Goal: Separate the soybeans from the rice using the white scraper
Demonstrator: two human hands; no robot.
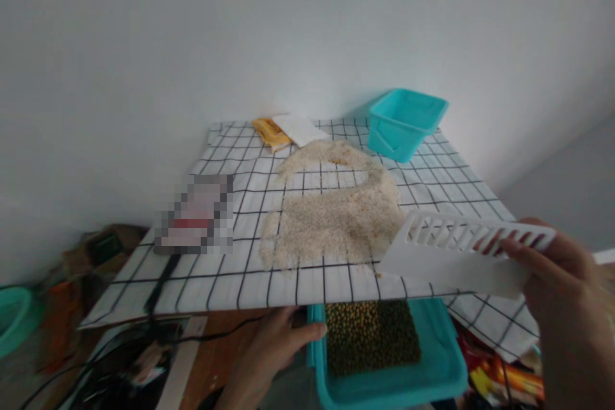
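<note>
My left hand point(281, 349) is closed on the left rim of a turquoise plastic tub point(384, 387), its thumb over the edge. The tub sits just below the table's front edge and contains small round grains point(372, 339), yellow-green at one side and darker elsewhere. In my right hand point(560, 269) is a flat white plastic scraper point(446, 262) with a row of slots, fingers curled around its right end. Its left corner meets the table beside a spread of pale beige grains point(336, 211), which lies in a curved band.
A checked cloth covers the table point(240, 269). At its back stand an empty turquoise basket point(408, 122), a yellow packet point(270, 133) and a white sheet point(300, 128). A pixelated device point(195, 214) with a black cable point(163, 285) lies left. Clutter and a green basin point(16, 320) sit below.
</note>
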